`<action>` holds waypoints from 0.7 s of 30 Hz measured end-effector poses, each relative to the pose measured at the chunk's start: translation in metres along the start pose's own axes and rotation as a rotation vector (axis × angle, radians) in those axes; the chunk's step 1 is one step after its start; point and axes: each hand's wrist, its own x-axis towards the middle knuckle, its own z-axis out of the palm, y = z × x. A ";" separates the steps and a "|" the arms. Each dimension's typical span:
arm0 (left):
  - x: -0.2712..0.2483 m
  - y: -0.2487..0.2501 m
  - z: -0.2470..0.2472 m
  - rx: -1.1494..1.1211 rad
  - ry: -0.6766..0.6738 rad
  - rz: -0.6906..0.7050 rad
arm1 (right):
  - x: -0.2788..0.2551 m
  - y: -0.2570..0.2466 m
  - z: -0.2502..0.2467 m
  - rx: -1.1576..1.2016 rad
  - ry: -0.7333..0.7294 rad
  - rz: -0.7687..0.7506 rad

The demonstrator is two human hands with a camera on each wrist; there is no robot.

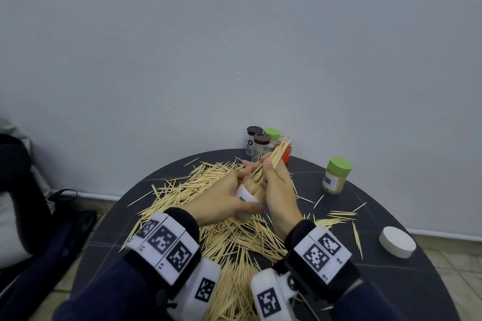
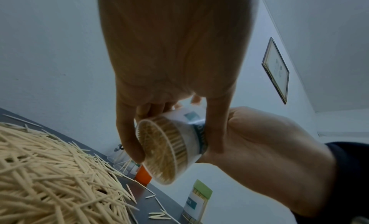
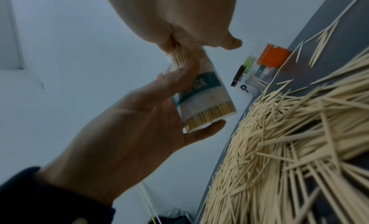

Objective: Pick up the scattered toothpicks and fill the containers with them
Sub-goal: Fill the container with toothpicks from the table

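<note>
Pale grey wall behind a round dark table [image 1: 391, 216], its top strewn with a wide heap of loose toothpicks [image 1: 229, 237].

We hold a clear container [image 1: 246, 197] in our left hand [image 1: 221, 200], lifted above the heap and tilted with its mouth away from us. Fingers and thumb curl round its labelled body; the left wrist view shows its base packed with toothpick ends [image 2: 159, 150], so it is already well filled.

Our right hand [image 1: 279, 190] pinches a bundle of toothpicks [image 1: 277, 154] between thumb and fingers. The bundle's lower ends sit at the container's mouth; the upper ends slant up and to the right. The right wrist view shows the sticks entering the opening [image 3: 179, 58].

At the far edge of the table, against the wall: a black-lidded jar [image 1: 253, 139], a brown-lidded jar [image 1: 260, 146], a green-lidded jar [image 1: 272, 135] and an orange container [image 1: 287, 154], clustered together. To the right, standing alone, another green-lidded jar [image 1: 336, 174] full of toothpicks. Near the right edge, a white lid [image 1: 396, 241] lies flat. A few stray toothpicks lie between them.

On the wall in the left wrist view, a framed picture [image 2: 276, 69].
</note>
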 end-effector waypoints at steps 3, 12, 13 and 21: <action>-0.001 0.001 0.000 -0.030 -0.010 0.031 | -0.001 0.004 0.006 -0.097 0.008 -0.006; -0.003 0.004 -0.002 -0.006 0.079 -0.014 | -0.005 0.008 0.010 -0.324 -0.080 -0.005; -0.003 0.004 -0.002 -0.006 0.080 -0.016 | -0.007 0.003 0.010 -0.298 -0.079 -0.001; -0.001 0.004 -0.004 -0.048 0.073 0.023 | -0.001 -0.001 -0.001 -0.071 -0.134 -0.034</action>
